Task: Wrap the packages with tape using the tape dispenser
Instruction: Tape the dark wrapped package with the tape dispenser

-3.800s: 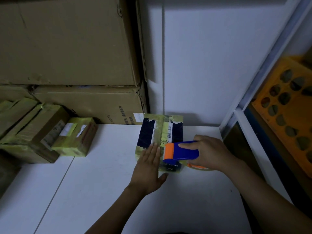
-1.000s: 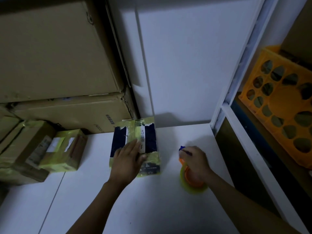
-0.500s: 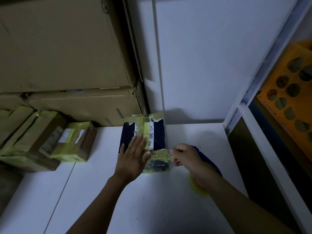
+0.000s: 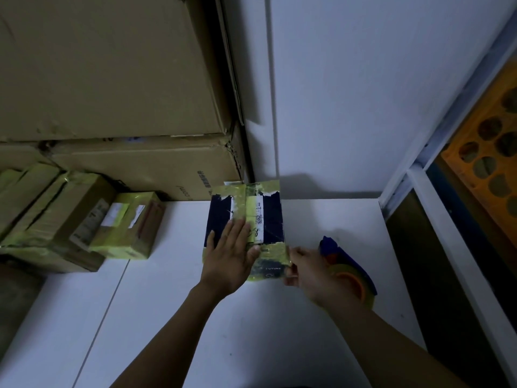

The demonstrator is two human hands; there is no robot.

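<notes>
The taped packages (image 4: 123,225) sit stacked at the worktop's (image 4: 195,317) left edge, out of harm's way, though the stack runs out of frame and I can't count it. My left hand (image 4: 232,256) lies flat, fingers straight, pressing on the package (image 4: 268,219). The package rests at the back edge, just beside a carton (image 4: 140,169). If I ease that pressure while tape is pulled, I judge the package will skid or turn and the strip will land crooked or wrinkled. My right hand (image 4: 310,275) has its fingers curled at the package's near right corner, but I can't tell whether they pinch a tape end, the wrap or part of the dispenser (image 4: 349,264). The dispenser sits just behind that hand, half hidden by it. Its blade and any loose tape are lost in the dim light, so tape could fold onto itself without my seeing. A crate (image 4: 489,163) at far right is cut off.
</notes>
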